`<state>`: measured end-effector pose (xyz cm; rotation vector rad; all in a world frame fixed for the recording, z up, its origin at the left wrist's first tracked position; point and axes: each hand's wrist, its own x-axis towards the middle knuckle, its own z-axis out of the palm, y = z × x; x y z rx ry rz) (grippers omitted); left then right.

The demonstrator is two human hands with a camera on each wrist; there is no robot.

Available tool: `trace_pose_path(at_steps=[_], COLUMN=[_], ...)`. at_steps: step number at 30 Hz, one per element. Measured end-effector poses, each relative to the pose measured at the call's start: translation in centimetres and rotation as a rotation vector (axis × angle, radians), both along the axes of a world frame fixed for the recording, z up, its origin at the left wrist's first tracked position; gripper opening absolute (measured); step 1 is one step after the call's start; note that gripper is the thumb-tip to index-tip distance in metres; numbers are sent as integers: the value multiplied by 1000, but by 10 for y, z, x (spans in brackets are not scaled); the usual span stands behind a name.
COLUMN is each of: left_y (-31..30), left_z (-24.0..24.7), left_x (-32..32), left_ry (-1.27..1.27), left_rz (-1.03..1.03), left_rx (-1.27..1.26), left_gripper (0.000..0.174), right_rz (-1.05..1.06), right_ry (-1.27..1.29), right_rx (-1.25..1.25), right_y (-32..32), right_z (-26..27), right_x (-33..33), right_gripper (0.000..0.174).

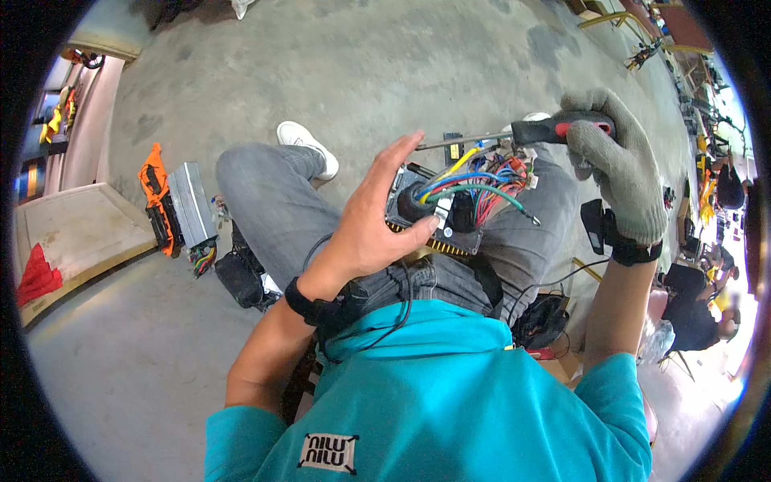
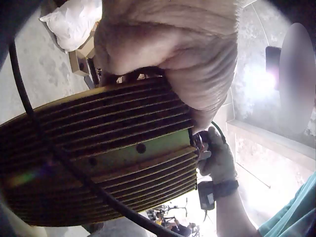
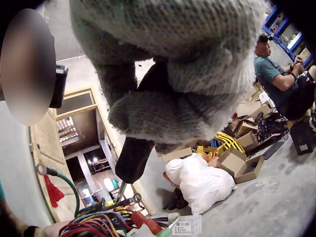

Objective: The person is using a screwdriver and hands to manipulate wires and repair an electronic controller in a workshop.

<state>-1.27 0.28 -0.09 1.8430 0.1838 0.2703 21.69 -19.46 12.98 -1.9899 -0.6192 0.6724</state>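
My bare left hand (image 1: pixel 365 229) grips a metal control box by its side, thumb over its near edge. Dark ribbed fins of the box (image 2: pixel 98 153) fill much of the left wrist view. Out of its face comes a bundle of coloured wires (image 1: pixel 490 186), one green wire ending in a ring terminal. My right hand (image 1: pixel 630 173), in a grey knitted glove, holds a screwdriver (image 1: pixel 550 130) by its black-and-red handle. The shaft lies across above the wires, its tip at the left fingertips. In the right wrist view a white printed label (image 3: pixel 186 225) sits among the wires.
On the floor to the left lie an orange-and-black part (image 1: pixel 157 193) and a silver finned box (image 1: pixel 191 205). A wooden board (image 1: pixel 88 225) with a red cloth is beyond them. A white bag (image 3: pixel 205 185) and cardboard boxes (image 3: pixel 242 165) stand near a seated person (image 3: pixel 281 79).
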Motion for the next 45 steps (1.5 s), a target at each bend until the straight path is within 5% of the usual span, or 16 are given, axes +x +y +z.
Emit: trace_pose_path(at_steps=[45], left_y=[-7], left_z=[1], left_x=[1], left_ry=[18], left_rz=[45], left_rx=[-181], left_gripper=[99], right_rz=[-57], right_ry=[44], right_rx=[35], right_y=[-5], right_z=[-15], right_x=[-8], right_gripper=[46])
